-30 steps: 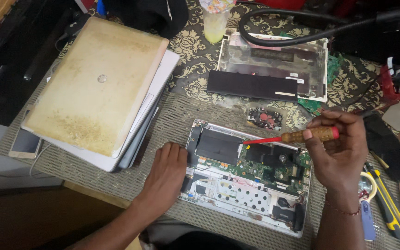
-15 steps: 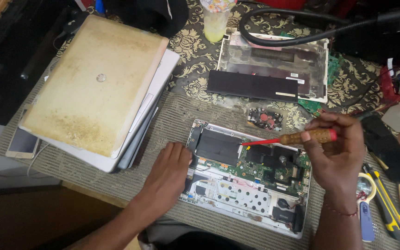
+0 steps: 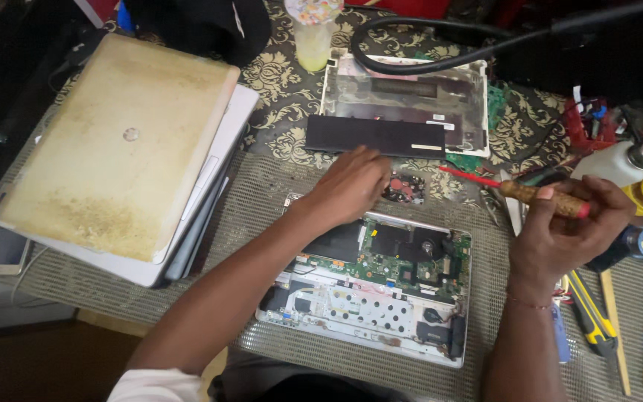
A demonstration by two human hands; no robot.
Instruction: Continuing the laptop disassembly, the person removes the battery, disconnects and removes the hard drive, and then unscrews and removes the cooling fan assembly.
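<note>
Wooden-handled screwdriver (image 3: 541, 195) is held tight in the right hand (image 3: 567, 231) at the right of the frame, lifted off the opened laptop (image 3: 381, 294) in the lower middle. The left hand (image 3: 351, 186), fingers (image 3: 372, 160) loosely spread and holding nothing, is stretched over the laptop's top edge toward the black battery (image 3: 373, 136). A small part seems to be reached for; a careful pinch is needed next.

The left arm runs from the lower left of the frame up toward the centre, bare forearm stretched out, a white sleeve edge at the bottom. The left hand (image 3: 351, 182) lies palm down, fingers loosely together and pointing to the upper right. The right forearm rises from the lower right edge. The right hand (image 3: 567, 227) is curled in a closed grip, knuckles up, with a thin band at the wrist.
</note>
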